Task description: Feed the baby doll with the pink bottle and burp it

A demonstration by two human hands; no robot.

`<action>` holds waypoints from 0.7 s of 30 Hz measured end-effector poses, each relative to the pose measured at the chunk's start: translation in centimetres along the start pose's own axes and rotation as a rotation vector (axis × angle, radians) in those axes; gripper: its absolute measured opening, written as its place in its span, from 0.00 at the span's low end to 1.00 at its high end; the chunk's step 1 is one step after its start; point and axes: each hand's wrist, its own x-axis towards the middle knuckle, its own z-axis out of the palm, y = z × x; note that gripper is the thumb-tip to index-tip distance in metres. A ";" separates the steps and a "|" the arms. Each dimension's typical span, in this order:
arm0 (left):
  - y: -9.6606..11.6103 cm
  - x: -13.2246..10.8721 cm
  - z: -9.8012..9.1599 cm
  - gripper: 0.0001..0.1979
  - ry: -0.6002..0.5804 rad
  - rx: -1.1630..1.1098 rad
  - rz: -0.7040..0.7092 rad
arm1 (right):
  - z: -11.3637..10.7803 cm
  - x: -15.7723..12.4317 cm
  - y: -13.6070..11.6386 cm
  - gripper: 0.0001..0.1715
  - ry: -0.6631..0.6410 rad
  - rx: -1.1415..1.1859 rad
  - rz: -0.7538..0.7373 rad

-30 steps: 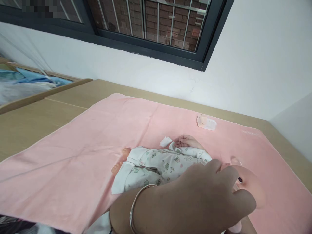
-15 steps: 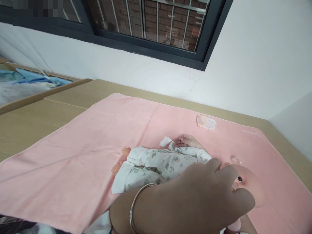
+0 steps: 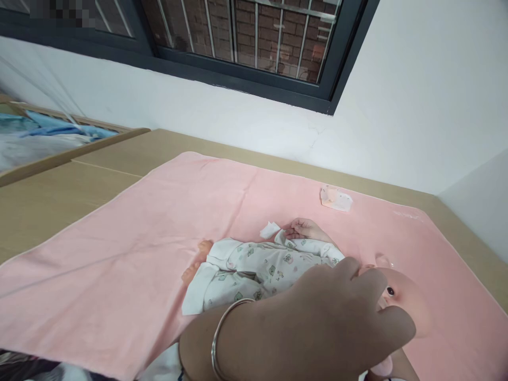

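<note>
A baby doll (image 3: 273, 262) in white printed clothes lies on its back on a pink cloth (image 3: 119, 254), its head to the right and its bare feet to the left. My left hand (image 3: 337, 307), with a silver bangle (image 3: 216, 338) on the wrist, reaches across the doll's upper body to its face. Its fingers are curled and hide the mouth area; whatever they hold is out of sight. Under it, at the bottom edge, only a sliver of skin, probably my right hand or wrist (image 3: 402, 365), shows beside a small pink rounded part (image 3: 383, 366).
A clear packet with white contents (image 3: 336, 199) lies towards the back of the cloth. A small white piece (image 3: 270, 229) rests by the doll's hand. Behind the wooden surface (image 3: 107, 177) rise a white wall and a dark-framed window (image 3: 238, 87). Blue and white fabrics (image 3: 51, 129) sit far left.
</note>
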 end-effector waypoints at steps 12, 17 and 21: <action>0.0 0.0 0.0 0.01 -0.051 0.017 0.006 | 0.4 -0.4 -0.3 0.18 0.013 -0.045 0.006; 0.1 0.1 -0.2 0.02 -0.025 0.034 0.004 | 0.5 -0.3 -0.4 0.17 0.035 -0.008 -0.009; 0.0 0.2 -0.4 0.01 -0.058 0.014 0.007 | 0.6 -0.5 -0.6 0.17 0.016 -0.025 0.000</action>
